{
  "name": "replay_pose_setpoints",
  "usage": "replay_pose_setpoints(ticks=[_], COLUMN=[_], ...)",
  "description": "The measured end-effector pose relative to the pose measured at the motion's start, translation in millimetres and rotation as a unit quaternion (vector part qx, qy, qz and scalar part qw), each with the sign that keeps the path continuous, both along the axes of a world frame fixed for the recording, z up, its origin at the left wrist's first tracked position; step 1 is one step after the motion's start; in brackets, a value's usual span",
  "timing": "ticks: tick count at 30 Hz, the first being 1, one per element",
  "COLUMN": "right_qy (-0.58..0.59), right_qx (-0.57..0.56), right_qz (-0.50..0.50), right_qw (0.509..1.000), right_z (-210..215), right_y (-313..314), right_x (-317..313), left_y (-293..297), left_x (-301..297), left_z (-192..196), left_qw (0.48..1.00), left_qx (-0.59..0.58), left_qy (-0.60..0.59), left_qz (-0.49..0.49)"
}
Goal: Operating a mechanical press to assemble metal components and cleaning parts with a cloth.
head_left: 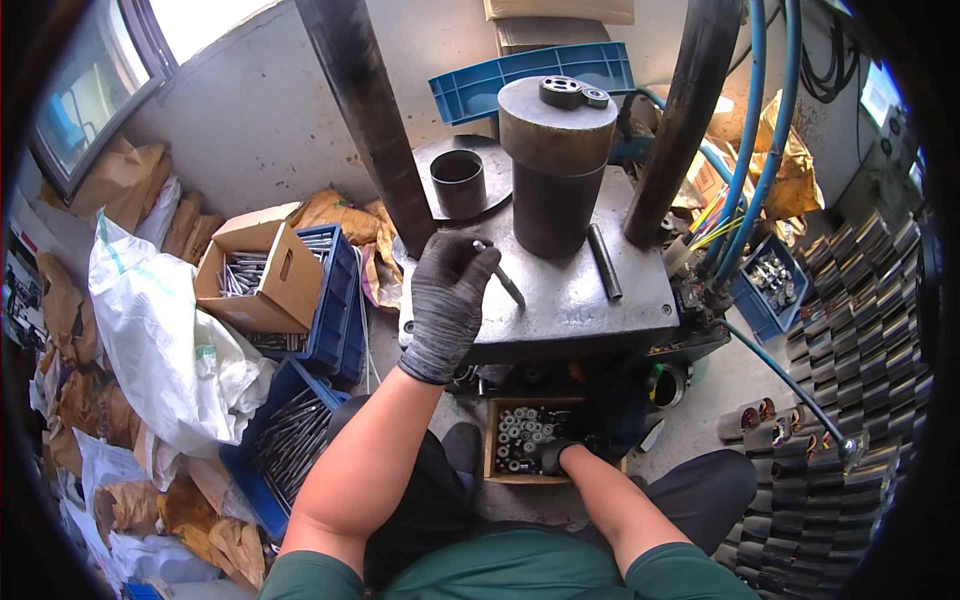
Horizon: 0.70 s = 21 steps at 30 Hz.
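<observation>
A slim, dark-grey metal shaft (509, 286), pinched in the left fingers (486, 259), slants from 11 to 5 o'clock, upper tip bright. At its 6 o'clock, small silvery ring-shaped parts (522, 428) crowd a wooden box (520, 479).

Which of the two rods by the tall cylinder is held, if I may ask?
The slimmer rod, pinched in the gloved left hand; the thicker rod, just right of the tall cylinder, is untouched.
</observation>
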State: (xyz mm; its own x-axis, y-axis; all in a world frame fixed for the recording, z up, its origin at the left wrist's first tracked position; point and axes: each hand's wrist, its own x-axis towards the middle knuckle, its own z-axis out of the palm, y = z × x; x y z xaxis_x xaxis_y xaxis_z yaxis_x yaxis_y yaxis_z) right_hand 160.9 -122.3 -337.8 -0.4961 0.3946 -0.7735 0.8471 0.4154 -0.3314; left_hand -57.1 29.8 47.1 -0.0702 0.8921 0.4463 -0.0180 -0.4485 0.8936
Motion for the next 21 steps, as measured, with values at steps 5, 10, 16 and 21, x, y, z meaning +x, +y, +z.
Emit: replay_pose_setpoints(ticks=[5, 10, 16, 21], right_qy=[-0.063, -0.029, -0.033, 0.003], right_qx=[-0.054, -0.023, -0.009, 0.004], right_qz=[-0.006, -0.084, -0.115, -0.143], right_qw=[0.997, 0.996, 0.993, 0.99], right_z=[15.0, 18.7, 39.8, 94.3], right_y=[3.2, -8.0, -17.6, -19.9], right_x=[5.4, 20.0, 24.9, 19.0], left_y=[13.8, 16.3, 23.9, 28.4], left_x=[17.3, 31.0, 33.8, 34.7], left_z=[-3.0, -39.3, -46.8, -48.3], left_qw=[0.988, 0.948, 0.942, 0.933], left_qx=[-0.045, -0.119, -0.176, -0.2], left_qy=[0.143, 0.295, 0.284, 0.299], left_qz=[0.024, 0.029, -0.021, -0.022])
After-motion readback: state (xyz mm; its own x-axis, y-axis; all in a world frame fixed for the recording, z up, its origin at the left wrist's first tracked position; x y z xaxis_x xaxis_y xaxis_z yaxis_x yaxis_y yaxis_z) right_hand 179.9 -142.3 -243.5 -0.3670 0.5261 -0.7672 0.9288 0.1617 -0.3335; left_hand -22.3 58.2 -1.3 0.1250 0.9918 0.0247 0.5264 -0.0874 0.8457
